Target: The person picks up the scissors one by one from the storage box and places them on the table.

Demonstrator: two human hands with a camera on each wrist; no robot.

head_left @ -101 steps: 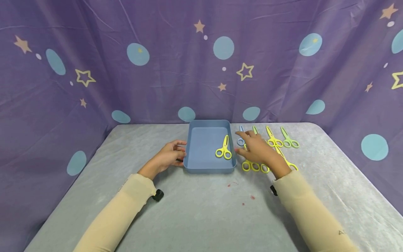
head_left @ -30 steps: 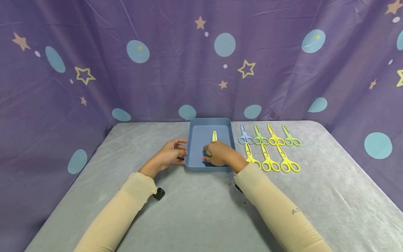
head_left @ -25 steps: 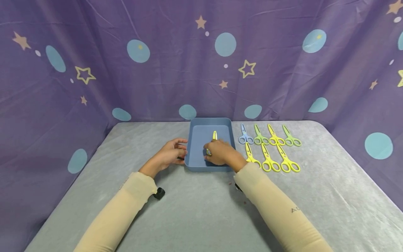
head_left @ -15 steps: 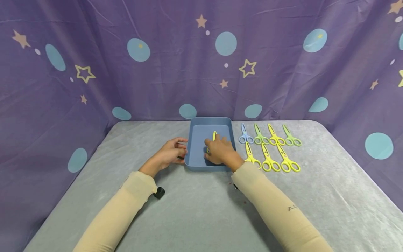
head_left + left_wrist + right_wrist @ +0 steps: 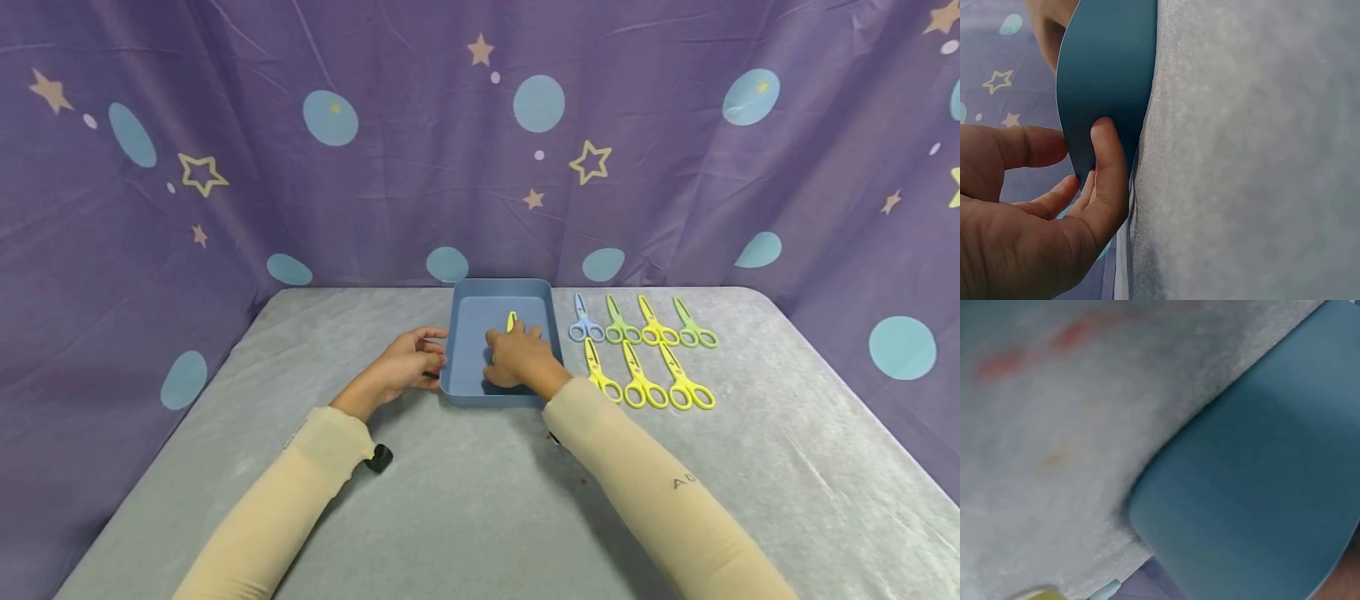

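A blue tray [image 5: 468, 379] stands at the far side of the table. My left hand [image 5: 405, 362] rests beside its left wall; in the left wrist view relaxed fingers [image 5: 1107, 150] touch the wall from outside. Inside the tray lies a pair of yellow scissors [image 5: 512, 321], its blade end pointing away from me. My right hand [image 5: 521, 360] reaches over the tray's front right part and covers most of the scissors' handles. Its fingertips are largely hidden, so their hold on the scissors is unclear. The right wrist view mostly shows the tray's outer wall [image 5: 1241, 487].
Right of the tray, several scissors lie in two rows: blue scissors [image 5: 583, 325], green scissors [image 5: 621, 327] and others behind, yellow scissors [image 5: 637, 383] in front. Small red marks [image 5: 583, 482] spot the grey tablecloth [image 5: 465, 500]. A purple patterned curtain [image 5: 405, 217] hangs behind.
My right hand has moved left from the tray's right side to over the scissors inside, which now lie farther left and straighter. Lately its fingers have spread a little. My left hand stays put.
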